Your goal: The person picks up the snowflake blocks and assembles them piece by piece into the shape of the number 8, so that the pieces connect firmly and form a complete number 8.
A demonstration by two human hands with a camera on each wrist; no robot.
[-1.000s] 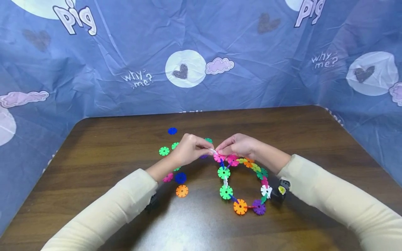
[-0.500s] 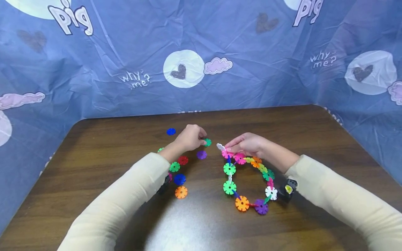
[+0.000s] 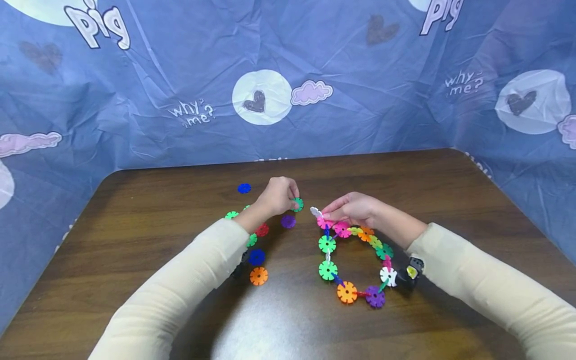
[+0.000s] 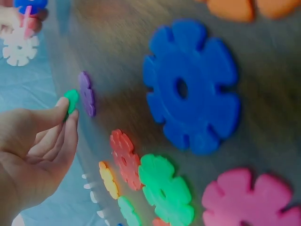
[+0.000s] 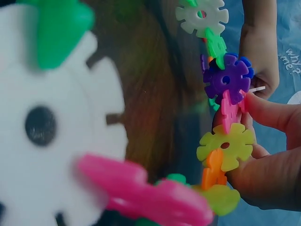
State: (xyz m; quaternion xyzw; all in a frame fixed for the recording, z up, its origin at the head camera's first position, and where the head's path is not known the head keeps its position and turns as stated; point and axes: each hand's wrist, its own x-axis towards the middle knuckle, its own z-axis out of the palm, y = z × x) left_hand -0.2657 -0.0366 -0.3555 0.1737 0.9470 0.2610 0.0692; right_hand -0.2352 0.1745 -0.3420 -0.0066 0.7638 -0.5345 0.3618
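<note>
With thumb and fingertips my left hand (image 3: pixel 278 195) pinches a dark green notched plastic disc (image 3: pixel 298 204), whose edge also shows between the fingertips in the left wrist view (image 4: pixel 71 101). A purple disc (image 3: pixel 288 221) lies just below that hand. My right hand (image 3: pixel 355 209) pinches a pink disc (image 3: pixel 324 223) at the upper left of a closed loop of interlocked discs. From this pink disc a white disc (image 3: pixel 316 212) sticks out, tilted up and to the left. The loop's lower part, with an orange disc (image 3: pixel 347 292) and a purple one, spreads below the right hand.
Loose discs lie left of the loop: a blue disc (image 3: pixel 257 257), an orange disc (image 3: pixel 258 276), a red disc (image 3: pixel 263 230) and several green ones, partly behind the left forearm. Another blue disc (image 3: pixel 244 188) lies farther back. A blue printed cloth stands behind the wooden table (image 3: pixel 148 240).
The left hand has let go of the white disc, moved left and back, and taken hold of the dark green disc. The right hand and loop have shifted slightly right.
</note>
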